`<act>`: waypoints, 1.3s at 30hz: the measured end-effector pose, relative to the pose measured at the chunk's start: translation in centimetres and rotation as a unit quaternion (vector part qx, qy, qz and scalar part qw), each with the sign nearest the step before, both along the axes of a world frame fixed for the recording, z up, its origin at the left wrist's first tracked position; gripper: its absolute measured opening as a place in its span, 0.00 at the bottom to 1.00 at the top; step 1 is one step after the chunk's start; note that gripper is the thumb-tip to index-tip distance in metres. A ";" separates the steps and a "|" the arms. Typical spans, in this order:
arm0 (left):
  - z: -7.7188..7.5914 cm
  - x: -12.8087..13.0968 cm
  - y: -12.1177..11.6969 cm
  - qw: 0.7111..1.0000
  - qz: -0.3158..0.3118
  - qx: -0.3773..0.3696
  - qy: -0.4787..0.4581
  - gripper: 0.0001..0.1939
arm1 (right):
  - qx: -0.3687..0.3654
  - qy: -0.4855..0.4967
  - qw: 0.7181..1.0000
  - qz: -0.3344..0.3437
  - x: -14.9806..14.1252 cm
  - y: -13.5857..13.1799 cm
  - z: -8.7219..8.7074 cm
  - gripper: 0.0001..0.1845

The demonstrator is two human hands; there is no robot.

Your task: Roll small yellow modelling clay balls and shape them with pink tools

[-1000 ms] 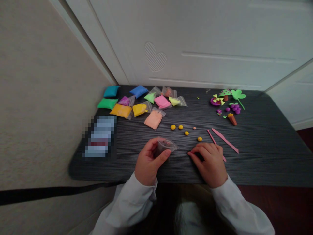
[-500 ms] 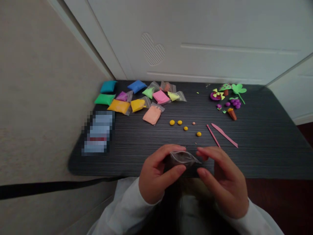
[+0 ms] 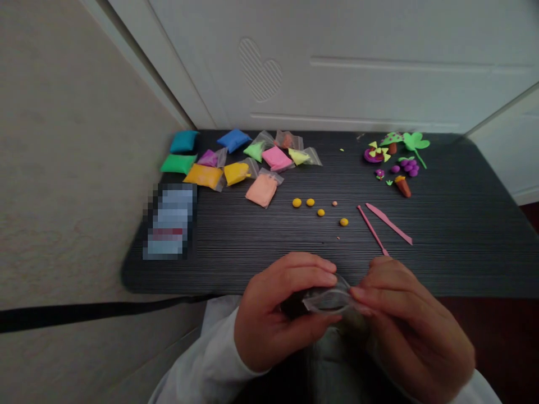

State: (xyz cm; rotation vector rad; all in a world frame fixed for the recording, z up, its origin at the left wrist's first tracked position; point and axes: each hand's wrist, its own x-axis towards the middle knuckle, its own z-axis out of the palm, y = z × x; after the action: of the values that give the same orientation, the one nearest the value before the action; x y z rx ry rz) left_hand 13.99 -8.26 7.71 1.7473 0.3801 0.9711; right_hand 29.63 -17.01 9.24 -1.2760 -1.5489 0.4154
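A clear zip bag (image 3: pixel 328 301) is held between both hands near the front edge of the table, its mouth gaping upward. My left hand (image 3: pixel 280 306) wraps around the bag's left side, fingers behind and thumb in front. At the bag's right corner, my right hand (image 3: pixel 415 325) pinches the plastic between thumb and forefinger. What the bag contains, if anything, is too dark to make out. Just beyond the hands lie several small yellow clay balls (image 3: pixel 297 202), a pink ball-ended modelling tool (image 3: pixel 373 230) and a pink modelling knife (image 3: pixel 389 223).
Several bags of coloured clay, including a peach one (image 3: pixel 263 189) and an orange one (image 3: pixel 204 176), lie at the back left. A blurred-out phone-like object (image 3: pixel 170 221) rests on the left. Small clay figures, among them a green flower (image 3: pixel 416 142), stand back right on the dark table (image 3: pixel 231 241).
My right hand has moved in to the bag and now pinches its right corner. The bag has shifted slightly right and lower, and the view has tilted a little.
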 end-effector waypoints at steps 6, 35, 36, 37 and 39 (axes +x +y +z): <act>0.1 -0.4 0.1 0.999 -0.052 0.000 -0.013 0.28 | 0.045 0.049 0.997 0.040 -0.2 -0.5 0.3 0.15; -0.8 1.0 -0.3 0.987 -0.054 -0.037 0.149 0.11 | -0.239 -0.344 0.840 -0.346 11.7 2.9 -7.9 0.13; -0.7 1.0 -0.3 0.987 -0.058 -0.044 0.145 0.11 | -0.237 -0.344 0.839 -0.350 11.8 2.9 -7.9 0.12; -0.6 1.0 -0.2 0.986 -0.063 -0.055 0.143 0.12 | -0.235 -0.339 0.840 -0.353 11.9 2.7 -7.8 0.12; -0.6 1.0 -0.2 0.982 -0.079 -0.087 0.146 0.12 | -0.228 -0.322 0.843 -0.365 11.8 2.0 -7.0 0.12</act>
State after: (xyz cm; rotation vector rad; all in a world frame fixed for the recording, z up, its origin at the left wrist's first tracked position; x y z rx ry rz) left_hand 15.01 -8.46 7.15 1.7318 0.4890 0.5517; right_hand 41.42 -15.05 2.27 -2.4359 -1.3588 -0.1923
